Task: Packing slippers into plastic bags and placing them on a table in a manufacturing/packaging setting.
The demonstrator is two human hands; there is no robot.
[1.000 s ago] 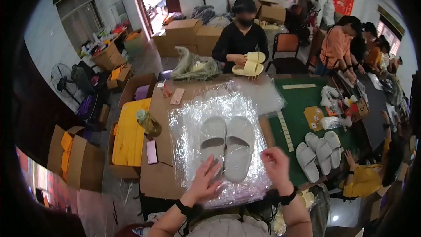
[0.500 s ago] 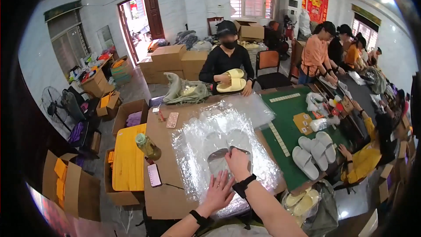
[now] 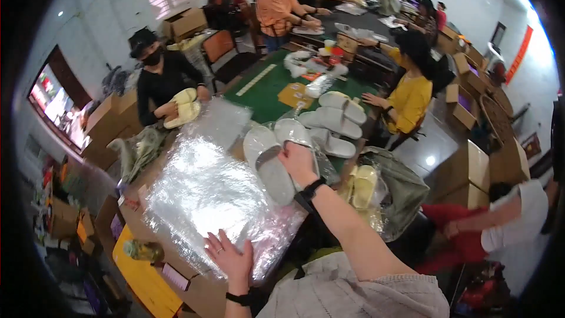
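Observation:
My right hand (image 3: 299, 164) is closed on a pair of pale grey slippers (image 3: 275, 179), gripping them near the straps. Clear plastic wraps at least part of the pair, which is over the right edge of a shiny stack of clear plastic bags (image 3: 197, 194). On the near part of that stack lies my left hand (image 3: 232, 259), open with its fingers spread. More grey slippers (image 3: 332, 119) rest on the green mat (image 3: 259, 85) beyond my right hand. Pale yellow slippers in clear plastic (image 3: 365, 185) are to the right of my right wrist.
A person in black (image 3: 168, 76) holds yellow slippers (image 3: 185, 106) across the table. Someone in a yellow top (image 3: 412, 100) sits at the right. A bottle (image 3: 144, 251) and a phone (image 3: 175, 277) are at the near left. Cardboard boxes (image 3: 465, 171) stand on the right.
The view has swung to the right. My right hand has carried the grey slippers off the middle of the bag stack toward its right edge. My left hand is now farther from them.

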